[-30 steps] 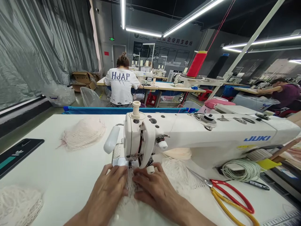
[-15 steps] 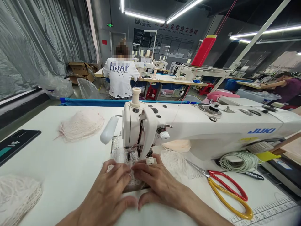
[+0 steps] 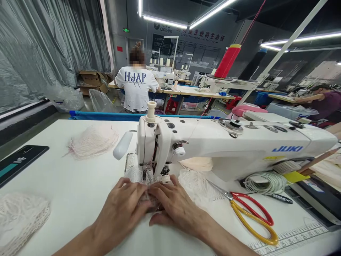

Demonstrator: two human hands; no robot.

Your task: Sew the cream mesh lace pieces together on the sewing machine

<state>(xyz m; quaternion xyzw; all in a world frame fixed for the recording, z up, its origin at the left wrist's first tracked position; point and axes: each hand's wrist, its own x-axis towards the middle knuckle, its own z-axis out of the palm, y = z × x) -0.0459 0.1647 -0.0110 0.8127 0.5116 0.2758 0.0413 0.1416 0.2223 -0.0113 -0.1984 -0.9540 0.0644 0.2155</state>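
Note:
A sewing machine (image 3: 213, 138) stands before me. White openwork lace fabric (image 3: 135, 175) lies under its needle area. Just in front of the needle, my left hand (image 3: 126, 201) is closed on the lace, its thumb drawn in against the fabric beneath the fingers. My right hand (image 3: 176, 204) rests beside it, fingers lying on the lace near the presser foot and thumb stretched apart. The fingertips of both hands nearly meet, and they hide part of the fabric. More white fringed lace (image 3: 195, 185) spreads to the right of my right hand.
Scissors (image 3: 246, 209) with red and yellow handles lie at right, near a coiled pale cord (image 3: 265, 183) and a printed ruler (image 3: 295, 236). Lace pieces (image 3: 93, 141) and a phone (image 3: 22, 161) lie at left. A person in a white shirt (image 3: 137, 87) sits ahead.
My left thumb has drawn in from its stretched-out place toward the lace. Both hands stay by the needle. The view has shifted slightly, so the machine and scissors sit farther left.

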